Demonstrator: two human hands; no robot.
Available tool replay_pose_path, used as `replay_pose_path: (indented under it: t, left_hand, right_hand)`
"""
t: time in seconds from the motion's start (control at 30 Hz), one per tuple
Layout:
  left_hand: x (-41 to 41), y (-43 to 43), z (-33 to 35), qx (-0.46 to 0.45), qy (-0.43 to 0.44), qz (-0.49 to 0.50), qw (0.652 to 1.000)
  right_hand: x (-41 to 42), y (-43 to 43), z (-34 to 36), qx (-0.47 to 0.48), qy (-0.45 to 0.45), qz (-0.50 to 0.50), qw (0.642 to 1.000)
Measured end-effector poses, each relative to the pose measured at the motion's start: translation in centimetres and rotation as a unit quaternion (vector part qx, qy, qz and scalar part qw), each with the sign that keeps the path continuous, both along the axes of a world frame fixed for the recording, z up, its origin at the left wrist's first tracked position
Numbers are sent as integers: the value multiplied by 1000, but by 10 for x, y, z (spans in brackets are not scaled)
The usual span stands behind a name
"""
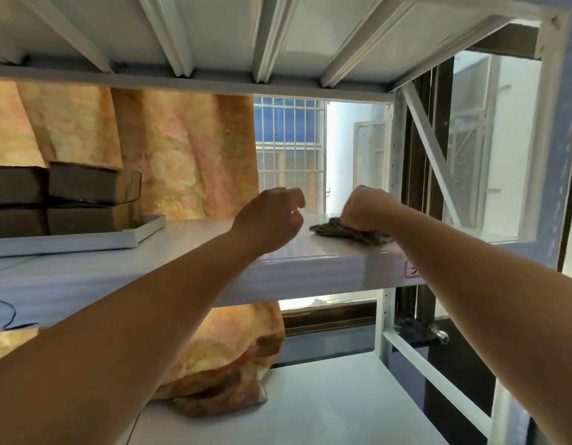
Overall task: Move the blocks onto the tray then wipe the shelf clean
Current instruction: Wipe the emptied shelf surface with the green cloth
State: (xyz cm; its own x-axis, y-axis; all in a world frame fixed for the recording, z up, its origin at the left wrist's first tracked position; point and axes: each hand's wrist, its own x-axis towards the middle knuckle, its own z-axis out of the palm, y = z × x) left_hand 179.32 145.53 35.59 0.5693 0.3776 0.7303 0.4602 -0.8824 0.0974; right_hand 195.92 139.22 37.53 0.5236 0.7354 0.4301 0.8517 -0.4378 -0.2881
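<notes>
Nearest to us, both our forearms reach up from the bottom corners, cut off at the picture's edge. Below them a crumpled orange-pink cloth lies on the lower board of the rack. On the front lip of the shelf we see a small red-and-white label, half covered by our right arm, its writing too partial to read. At the far left of that lip a dark blue scribble or cord shows; we cannot tell which.

Our left hand hovers just above the shelf, fingers loosely curled and holding nothing. Our right hand is balled into a fist, pressing down on a dark grey rag near the right end of the shelf; the rag's far part is hidden under the fist.

Further left, the white tray sits on the shelf, cut off by the frame, with dark brown blocks stacked in two layers on it. Their full count is hidden. Behind hang a patterned curtain and a barred window.
</notes>
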Motion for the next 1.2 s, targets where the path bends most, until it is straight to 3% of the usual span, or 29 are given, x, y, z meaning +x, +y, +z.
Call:
replay_pose_path:
  t: [0.1, 0.2, 0.33, 0.47, 0.63, 0.7, 0.8, 0.97, 1.03, 1.13, 1.2]
  left_hand:
    - [-2, 2, 7, -112, -39, 27, 993]
    - [-6, 9, 12, -230, -111, -6, 967]
    - [-17, 13, 18, -446, -207, -133, 861]
    - [-31, 18, 25, -331, -233, -86, 910]
    - [-59, 21, 37, -272, -268, -73, 921]
    - [-72, 22, 42, -291, -268, -67, 916]
    - [-91, 27, 45, -361, -277, -72, 887]
    - [-112, 39, 40, -445, -342, -59, 825]
    - [-117, 47, 34, -423, -328, -7, 845]
    - [-123, 54, 25, -367, -216, 62, 903]
    - [-125, 53, 23, -338, -174, 82, 921]
  right_hand:
    - [-20, 9, 12, 113, 187, 104, 970]
    - [-40, 0, 23, 196, 355, 196, 893]
    - [-61, -7, 31, 222, 446, 265, 825]
    - [-69, -3, 40, 263, 469, 261, 802]
    - [-68, 0, 52, 288, 509, 274, 764]
    - [-64, 6, 54, 293, 462, 248, 799]
    - [-56, 14, 53, 264, 287, 160, 907]
    - [-51, 13, 44, 151, 114, 98, 977]
    - [-52, 10, 36, 90, 92, 84, 988]
    - [-52, 9, 26, 15, 6, 73, 997]
    - [-61, 7, 22, 2, -38, 102, 994]
